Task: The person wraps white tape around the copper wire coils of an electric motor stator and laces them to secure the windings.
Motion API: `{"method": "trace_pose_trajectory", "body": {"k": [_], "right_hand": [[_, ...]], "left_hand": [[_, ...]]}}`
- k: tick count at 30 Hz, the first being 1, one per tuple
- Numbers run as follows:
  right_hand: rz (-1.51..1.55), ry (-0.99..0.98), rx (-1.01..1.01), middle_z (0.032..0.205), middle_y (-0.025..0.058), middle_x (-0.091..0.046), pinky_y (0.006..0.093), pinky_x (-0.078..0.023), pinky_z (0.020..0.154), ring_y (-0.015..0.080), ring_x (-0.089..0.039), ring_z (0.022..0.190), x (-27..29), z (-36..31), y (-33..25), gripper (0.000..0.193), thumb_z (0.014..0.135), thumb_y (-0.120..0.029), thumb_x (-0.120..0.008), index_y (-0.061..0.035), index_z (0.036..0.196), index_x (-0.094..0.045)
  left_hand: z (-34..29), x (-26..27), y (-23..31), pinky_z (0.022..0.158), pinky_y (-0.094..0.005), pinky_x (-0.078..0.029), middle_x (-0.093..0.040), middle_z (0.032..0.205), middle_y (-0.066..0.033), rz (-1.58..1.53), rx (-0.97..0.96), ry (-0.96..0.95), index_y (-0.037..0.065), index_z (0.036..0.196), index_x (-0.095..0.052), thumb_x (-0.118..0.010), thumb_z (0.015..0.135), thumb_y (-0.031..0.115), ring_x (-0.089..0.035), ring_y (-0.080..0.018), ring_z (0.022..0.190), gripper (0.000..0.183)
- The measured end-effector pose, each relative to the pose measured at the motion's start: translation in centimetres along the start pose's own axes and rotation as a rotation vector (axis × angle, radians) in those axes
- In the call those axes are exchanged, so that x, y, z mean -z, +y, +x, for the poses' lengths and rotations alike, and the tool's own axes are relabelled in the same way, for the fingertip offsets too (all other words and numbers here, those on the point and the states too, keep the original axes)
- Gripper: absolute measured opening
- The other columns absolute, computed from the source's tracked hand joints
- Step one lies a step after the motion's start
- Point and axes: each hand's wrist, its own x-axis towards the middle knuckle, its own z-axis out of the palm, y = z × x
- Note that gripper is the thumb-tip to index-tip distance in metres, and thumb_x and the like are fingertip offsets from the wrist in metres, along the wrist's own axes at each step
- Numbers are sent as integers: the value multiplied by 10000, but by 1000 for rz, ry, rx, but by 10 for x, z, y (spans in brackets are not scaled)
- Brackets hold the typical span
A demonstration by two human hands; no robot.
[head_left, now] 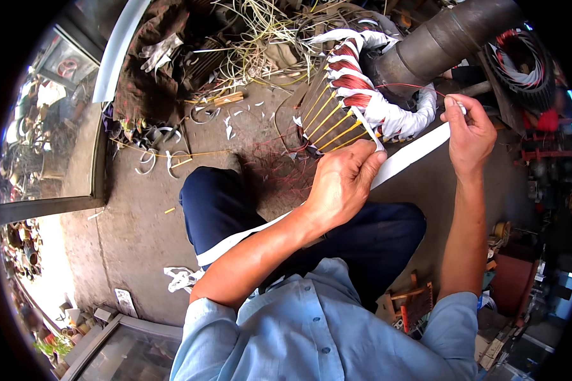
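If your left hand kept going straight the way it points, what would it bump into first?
Likely the stator's white-wrapped end windings, though depth is unclear from this one view.

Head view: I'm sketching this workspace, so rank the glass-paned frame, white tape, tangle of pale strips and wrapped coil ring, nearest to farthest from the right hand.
1. White tape: at the right hand, stretching left.
2. Wrapped coil ring: just left.
3. Tangle of pale strips: upper left.
4. Glass-paned frame: far left.
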Motion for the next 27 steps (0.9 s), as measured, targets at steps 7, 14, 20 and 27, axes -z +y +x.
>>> {"method": "trace_pose_trajectory", "body": {"k": [7,14,20,27], "right_hand": [[-303,-24,416,790,107,-661,263,-487,635,174,-623,690,4,9,-34,127,822,45,-683,23,946,-664],[-289,-58,400,766,96,-655,262,-477,627,166,-616,685,-1,5,-43,126,821,35,-690,17,944,-672],[-98,-70,-52,707,-7,-621,203,-394,554,25,-523,617,-8,14,-11,143,881,-89,-685,21,974,-690],[-44,-71,-256,695,3,-617,206,-404,552,46,-553,615,-8,22,-4,164,875,-114,-687,26,960,-694]], "left_hand": [[-4,1,-3,589,-353,-449,-543,703,-122,-5,-47,-6,-8,945,-639,-597,957,152,-536,-217,613,165],[-8,5,-6,608,-362,-450,-543,706,-135,29,-49,-23,-7,940,-634,-595,957,154,-537,-245,626,166],[-5,5,-1,609,-364,-447,-539,707,-135,-17,-59,-8,-13,914,-627,-594,957,154,-530,-246,623,176],[-7,8,-4,616,-378,-448,-542,713,-142,-24,-53,-26,-5,911,-628,-591,952,159,-537,-285,635,174]]}}
